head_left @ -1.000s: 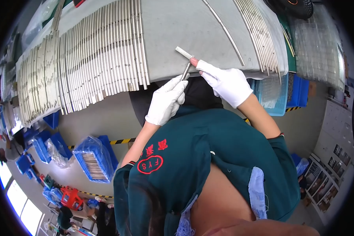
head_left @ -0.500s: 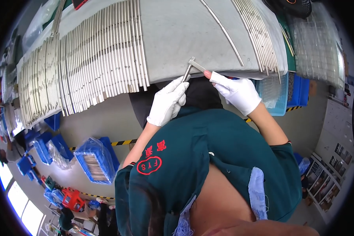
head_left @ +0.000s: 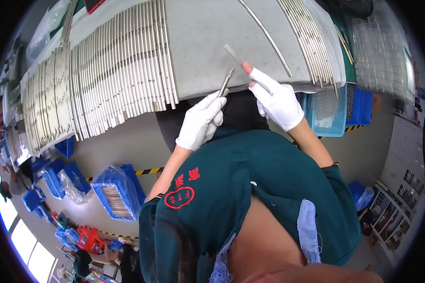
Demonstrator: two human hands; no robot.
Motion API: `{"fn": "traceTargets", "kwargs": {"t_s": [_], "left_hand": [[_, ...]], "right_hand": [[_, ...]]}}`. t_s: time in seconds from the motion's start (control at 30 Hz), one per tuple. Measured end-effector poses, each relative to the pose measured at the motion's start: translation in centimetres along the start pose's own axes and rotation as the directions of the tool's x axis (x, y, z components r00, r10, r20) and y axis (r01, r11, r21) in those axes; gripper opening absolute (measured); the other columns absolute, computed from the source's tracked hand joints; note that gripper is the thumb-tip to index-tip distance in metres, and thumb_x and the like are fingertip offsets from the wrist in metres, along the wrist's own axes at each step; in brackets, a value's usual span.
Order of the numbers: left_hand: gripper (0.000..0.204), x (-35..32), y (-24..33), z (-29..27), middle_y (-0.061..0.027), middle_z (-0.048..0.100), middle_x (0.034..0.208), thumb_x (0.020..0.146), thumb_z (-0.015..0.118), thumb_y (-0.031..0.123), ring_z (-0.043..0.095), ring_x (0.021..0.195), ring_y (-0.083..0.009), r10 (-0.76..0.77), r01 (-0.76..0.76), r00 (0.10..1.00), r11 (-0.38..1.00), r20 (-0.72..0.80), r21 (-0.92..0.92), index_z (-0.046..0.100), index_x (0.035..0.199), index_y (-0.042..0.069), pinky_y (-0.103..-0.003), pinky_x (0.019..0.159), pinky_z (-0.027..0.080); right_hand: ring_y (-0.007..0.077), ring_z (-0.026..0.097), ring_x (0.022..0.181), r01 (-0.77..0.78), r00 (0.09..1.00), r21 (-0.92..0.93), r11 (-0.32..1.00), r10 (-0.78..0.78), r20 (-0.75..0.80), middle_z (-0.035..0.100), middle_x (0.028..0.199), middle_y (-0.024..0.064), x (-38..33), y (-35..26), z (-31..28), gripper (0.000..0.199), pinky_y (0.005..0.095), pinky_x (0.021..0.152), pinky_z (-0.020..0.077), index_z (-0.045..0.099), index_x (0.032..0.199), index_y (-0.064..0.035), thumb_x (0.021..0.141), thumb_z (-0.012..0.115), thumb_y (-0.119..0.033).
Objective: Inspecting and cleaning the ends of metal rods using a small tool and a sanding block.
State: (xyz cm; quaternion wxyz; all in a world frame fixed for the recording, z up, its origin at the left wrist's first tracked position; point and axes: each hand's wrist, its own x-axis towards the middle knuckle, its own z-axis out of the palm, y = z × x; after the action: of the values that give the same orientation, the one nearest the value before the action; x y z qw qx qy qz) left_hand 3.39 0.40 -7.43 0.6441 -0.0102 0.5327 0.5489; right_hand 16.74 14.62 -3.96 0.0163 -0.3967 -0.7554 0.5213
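A slim silver metal rod [head_left: 226, 79] is gripped in my left hand [head_left: 200, 120], which wears a white glove. Its upper end points up and slightly right, in front of the table edge; the lower part is hidden by my fingers and palm. My right hand [head_left: 279, 101], gloved in white with bare index and thumb tips, is raised to the right of the rod, apart from it. From behind its index fingertip a thin flat pale strip [head_left: 231, 53] sticks out up and left over the table. The strip looks slightly blurred, and its pinched end is hidden.
Long rows of metal rods [head_left: 123, 66] cover the left of the grey-covered table [head_left: 208, 37]. One rod [head_left: 269, 37] lies alone; more rods [head_left: 311, 45] lie at right. A light-blue basket [head_left: 333, 125] and clear plastic trays [head_left: 382, 61] stand beside. Blue bins [head_left: 115, 193] stand on the floor.
The flat strip was touching the rod's upper end; now it is apart from it. My right hand has moved up and left, its fingers straighter. My left hand stays put with the rod.
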Motion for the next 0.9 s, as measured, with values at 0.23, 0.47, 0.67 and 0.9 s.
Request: {"fn": "traceTargets", "kwargs": {"t_s": [0.23,0.47,0.67,0.9], "left_hand": [[0.03,0.0,0.0,0.3,0.0042,0.041,0.056,0.093,0.053,0.018,0.024,0.036,-0.0014,-0.017,0.018,0.999,0.999,0.028,-0.042,0.057,0.12,0.006,-0.019,0.034,0.016],[0.031,0.1,0.2,0.5,0.0049,0.039,0.055,0.093,0.054,0.017,0.025,0.038,-0.0018,-0.02,0.022,1.0,0.994,0.019,-0.105,0.056,0.121,0.005,-0.019,0.034,0.017],[0.032,0.2,-0.2,0.4,0.0045,0.04,0.056,0.093,0.053,0.018,0.025,0.039,-0.0019,-0.005,0.007,1.0,0.995,0.026,-0.098,0.055,0.122,0.004,-0.019,0.034,0.016],[0.033,0.0,0.2,0.4,0.0041,0.041,0.056,0.093,0.053,0.018,0.025,0.037,-0.0019,-0.022,0.025,0.999,0.997,0.031,-0.078,0.055,0.122,0.004,-0.019,0.033,0.017]], "right_hand": [[0.0186,0.052,0.037,0.413,0.813,-0.689,0.596,-0.582,-0.016,0.056,0.052,0.0021,-0.4,3.8,0.8,0.038,0.0301,0.037,0.0426,0.054,0.125,-0.0332,0.087,0.057,-0.024],[0.0206,0.05,0.036,0.447,0.813,-0.618,0.647,-0.582,-0.021,0.05,0.047,0.0022,-0.5,5.9,0.4,0.039,0.0317,0.035,0.0401,0.054,0.125,-0.0326,0.087,0.057,-0.024],[0.0173,0.053,0.037,0.376,0.872,-0.517,0.769,-0.483,-0.083,0.05,0.045,0.0012,0.4,3.7,1.8,0.038,0.0294,0.036,0.0426,0.055,0.124,-0.0296,0.087,0.058,-0.022],[0.0166,0.054,0.038,0.338,0.919,-0.452,0.825,-0.393,-0.029,0.052,0.047,0.002,0.5,2.8,1.5,0.039,0.0284,0.037,0.0437,0.053,0.126,-0.0286,0.088,0.057,-0.022]]}}
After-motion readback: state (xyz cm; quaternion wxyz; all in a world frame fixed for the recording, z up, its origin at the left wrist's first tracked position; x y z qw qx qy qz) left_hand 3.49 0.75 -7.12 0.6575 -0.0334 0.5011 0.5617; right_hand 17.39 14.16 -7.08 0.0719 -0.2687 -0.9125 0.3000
